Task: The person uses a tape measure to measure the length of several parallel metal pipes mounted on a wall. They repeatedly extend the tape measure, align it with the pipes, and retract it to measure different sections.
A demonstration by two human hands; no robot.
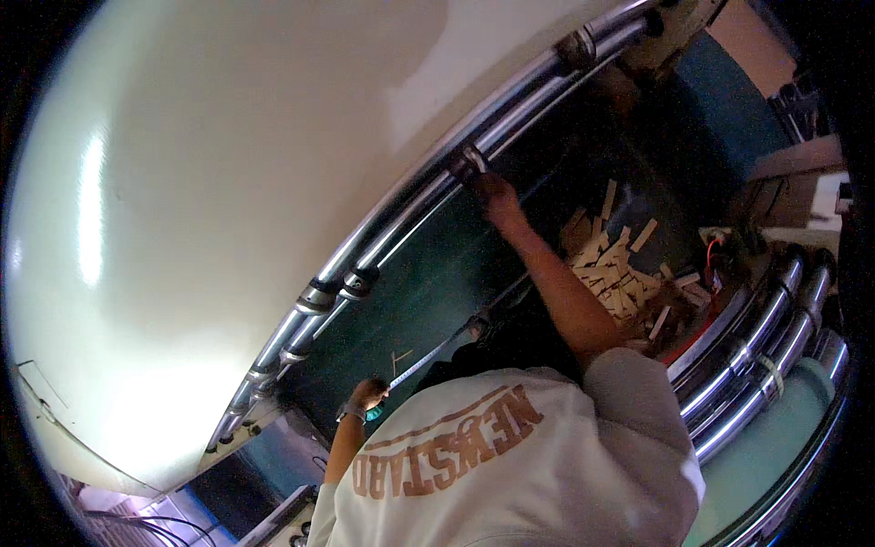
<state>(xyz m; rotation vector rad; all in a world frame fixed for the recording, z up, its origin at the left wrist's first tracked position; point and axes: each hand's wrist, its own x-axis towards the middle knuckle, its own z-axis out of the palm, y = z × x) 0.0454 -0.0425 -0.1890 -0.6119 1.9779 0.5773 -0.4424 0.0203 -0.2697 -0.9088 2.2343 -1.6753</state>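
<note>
My left hand (369, 394) is closed at the lower middle, with a small teal case, seemingly a tape measure (374, 413), under the fingers. A pale measuring blade (428, 358) stretches from it up and right, past a dark shape in front of my body. My right arm reaches up, and my right hand (498, 196) is wrapped at a dark collar on the paired chrome rails (392, 232). Shadow hides the exact grip of its fingers.
A large glossy cream curved panel (228, 182) fills the left, above the rails. Right of my arm lies a heap of light wooden pieces (615, 273) on the dark floor. More chrome pipes (756, 365) curve along the right. Dark cables (150, 524) run at lower left.
</note>
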